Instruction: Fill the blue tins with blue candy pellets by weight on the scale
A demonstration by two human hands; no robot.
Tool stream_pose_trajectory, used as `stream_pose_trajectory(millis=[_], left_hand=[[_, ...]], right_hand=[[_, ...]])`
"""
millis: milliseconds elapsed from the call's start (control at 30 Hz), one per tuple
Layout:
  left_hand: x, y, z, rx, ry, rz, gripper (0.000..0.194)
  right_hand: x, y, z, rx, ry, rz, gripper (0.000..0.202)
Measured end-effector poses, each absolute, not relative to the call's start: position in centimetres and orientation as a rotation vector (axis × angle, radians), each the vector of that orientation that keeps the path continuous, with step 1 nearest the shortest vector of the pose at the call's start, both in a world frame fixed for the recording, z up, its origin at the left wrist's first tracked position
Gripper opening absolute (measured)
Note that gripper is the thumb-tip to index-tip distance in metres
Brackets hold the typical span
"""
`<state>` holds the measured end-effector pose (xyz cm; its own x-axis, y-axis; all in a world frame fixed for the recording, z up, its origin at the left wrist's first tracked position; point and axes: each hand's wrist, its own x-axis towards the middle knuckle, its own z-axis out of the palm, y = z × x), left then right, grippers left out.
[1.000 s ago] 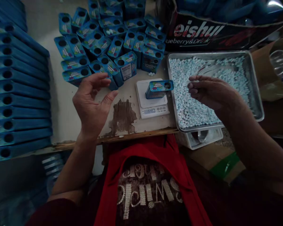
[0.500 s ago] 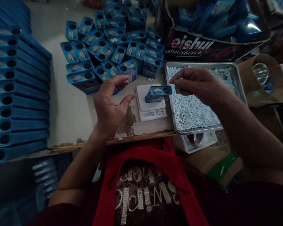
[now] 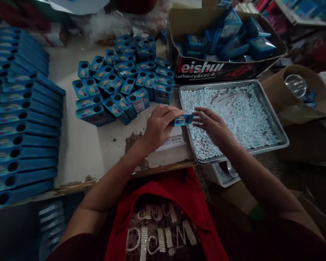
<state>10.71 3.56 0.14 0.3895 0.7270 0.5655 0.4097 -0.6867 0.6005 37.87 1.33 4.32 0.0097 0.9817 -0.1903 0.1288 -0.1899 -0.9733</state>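
Centre frame: my left hand [image 3: 159,127] grips a small blue tin [image 3: 183,120] over the white scale [image 3: 170,140], fingers closed around its near end. My right hand [image 3: 212,125] touches the tin's far end with loosely curled fingers, above the metal tray [image 3: 271,115] of pale candies [image 3: 239,116]. Upper centre: cluster of open tins [image 3: 119,87]. Upper right: carton [image 3: 228,70] of more tins. Judged mid-batch, many candies remaining.
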Motion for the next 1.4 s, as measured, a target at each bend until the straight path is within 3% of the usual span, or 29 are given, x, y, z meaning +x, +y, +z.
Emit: stream_pose_trajectory(millis=[100,200,467,533,667,767,867,967,1100,1400], left_hand=[[11.2,3.8,1.7,2.601,0.916,1.208,0.042],[11.0,4.2,1.0,2.674,0.932,1.252,0.041],[9.1,3.6,-0.6,2.261,1.171,1.297,0.030],[9.2,3.2,-0.4,2.213,1.157,1.355,0.028],[9.8,2.3,-0.4,2.095,1.188,1.430,0.030],[10.3,1.7,-0.8,1.954,1.229,1.396,0.034],[11.0,1.4,-1.7,1.663,1.210,1.399,0.041],[11.8,1.3,-2.7,1.323,1.097,1.352,0.050],[12.1,1.3,-3.4,1.092,0.926,1.334,0.063],[10.0,0.9,-0.5,1.150,0.981,1.331,0.051]], right_hand=[[34.6,0.1,3.3,-1.226,-0.559,1.721,0.028],[32.6,0.5,3.8,-1.129,-0.250,1.807,0.038],[32.8,2.0,4.1,-1.172,-0.510,1.816,0.018],[33.1,2.2,4.0,-1.209,-0.690,1.741,0.004],[33.5,2.6,4.0,-1.284,-1.165,1.381,0.022],[33.4,2.6,4.9,-1.431,-1.681,0.938,0.012],[32.8,3.3,6.5,-1.471,-2.034,0.612,0.016],[31.9,4.9,7.9,-1.337,-1.992,0.854,0.018],[31.2,6.6,8.9,-1.126,-1.714,1.331,0.043],[29.2,6.1,7.3,-1.121,-1.452,1.250,0.035]])
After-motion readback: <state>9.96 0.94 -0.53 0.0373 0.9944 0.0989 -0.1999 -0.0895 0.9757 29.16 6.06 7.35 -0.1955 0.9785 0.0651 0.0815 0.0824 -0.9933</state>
